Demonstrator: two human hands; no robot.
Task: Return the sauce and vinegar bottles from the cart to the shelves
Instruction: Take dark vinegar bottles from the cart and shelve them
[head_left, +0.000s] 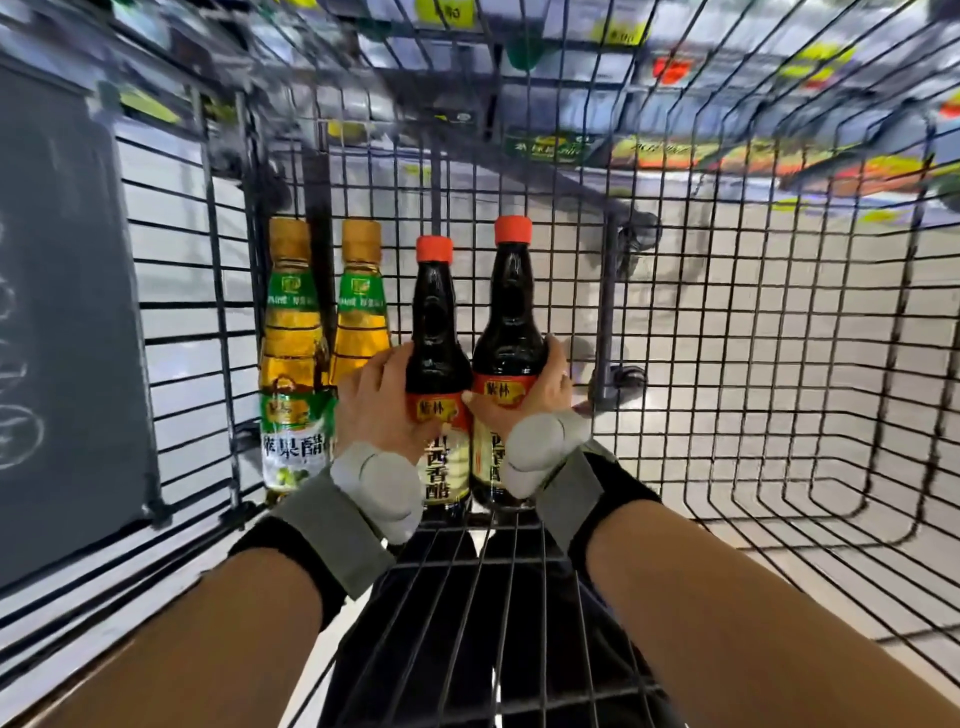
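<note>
The left grip (384, 405) is wrapped round the body of a dark, glossy bottle with a red cap and a red-and-white label, the left dark bottle (435, 322). The right grip (524, 402) is curled the same way round a matching red-capped bottle, the right dark bottle (508, 312). Fingers and thumbs sit at label height, below the shoulders. Both bottles are upright, side by side and touching or nearly so, in the near left part of the black wire cart (727, 364). Whether their bases have left the cart floor cannot be told.

Two pale yellow bottles (293, 338) with gold caps and green labels stand just to the left, against the cart's left wall. The right one of the pair is close beside the left grip's knuckles.

The lift looks best done straight up, with the hands eased slightly apart first so the two dark bottles do not knock together. The left one should rise without brushing the yellow neighbour, which could tip. The labels are probably smooth, so a firm hold matters. Both bases must clear the cart's top edge before swinging toward the shelves (675, 150), which show only as a blur on the far side. Carried upright, each bottle can go down base first.
</note>
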